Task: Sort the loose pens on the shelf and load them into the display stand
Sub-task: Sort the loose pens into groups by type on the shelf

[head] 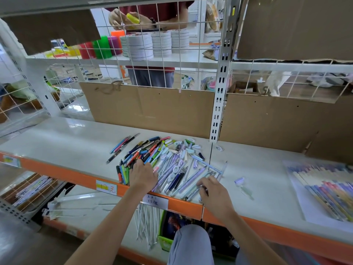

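Both hands are working in the pile of loose pens (162, 161) near the front edge of the shelf (66, 142): the left hand (142, 175) is lying palm-down with fingers bent over the bright-coloured pens at the pile's left, though whether it is actually gripping one I cannot tell, while the right hand (212, 190) is curling its fingers around a few pale pens (196, 185) at the pile's near right. Sorting looks to be the step in hand, with colours being parted from pastels. No display stand is plainly showing, so loading seems yet to begin; the next move probably calls for gathering like pens into a parallel bundle. Pens are slim, smooth plastic barrels, lying crossed and prone to rolling on the glossy pale shelf; loose caps (238, 181) are scattered to the right, beside a flat packet of patterned pens (324, 188).
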The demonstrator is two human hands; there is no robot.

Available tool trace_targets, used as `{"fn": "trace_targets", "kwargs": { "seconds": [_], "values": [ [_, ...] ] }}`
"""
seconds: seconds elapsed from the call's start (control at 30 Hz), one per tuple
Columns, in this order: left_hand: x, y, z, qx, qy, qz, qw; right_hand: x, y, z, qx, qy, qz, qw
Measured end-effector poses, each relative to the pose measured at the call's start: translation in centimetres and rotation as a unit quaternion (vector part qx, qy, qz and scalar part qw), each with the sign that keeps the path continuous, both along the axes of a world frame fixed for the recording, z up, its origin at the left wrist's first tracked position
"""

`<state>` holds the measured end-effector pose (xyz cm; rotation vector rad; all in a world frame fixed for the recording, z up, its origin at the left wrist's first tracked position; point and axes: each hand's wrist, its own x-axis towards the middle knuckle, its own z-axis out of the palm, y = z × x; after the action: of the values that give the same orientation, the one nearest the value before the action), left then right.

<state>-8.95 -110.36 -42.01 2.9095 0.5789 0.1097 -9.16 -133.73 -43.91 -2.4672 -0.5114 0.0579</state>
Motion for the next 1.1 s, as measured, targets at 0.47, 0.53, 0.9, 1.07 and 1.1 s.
{"fn": "trace_targets", "kwargs": {
  "seconds": [0.47,0.53,0.9,1.07,1.1],
  "values": [
    [-2.4,-2.6,-0.6,-0.044,-0.187,-0.169,0.967,0.3,-0.3,0.2,0.106,0.017,-0.037,0.994],
    [-2.6,-3.6,-0.8,-0.066,-0.191,-0.220,0.954,0.4,-0.6,0.5,0.169,0.028,-0.061,0.983],
    [-2.7,-6.6,-1.9,-0.069,-0.114,-0.279,0.951,1.0,-1.4,0.6,0.137,0.028,-0.044,0.989],
    [-2.4,-6.5,-1.9,-0.092,-0.102,-0.263,0.955,1.6,-2.8,1.4,0.146,0.032,-0.066,0.987],
    [-2.4,-6.4,-1.9,-0.104,-0.101,-0.257,0.955,1.8,-3.0,1.5,0.138,0.033,-0.070,0.987]
  ]
}}
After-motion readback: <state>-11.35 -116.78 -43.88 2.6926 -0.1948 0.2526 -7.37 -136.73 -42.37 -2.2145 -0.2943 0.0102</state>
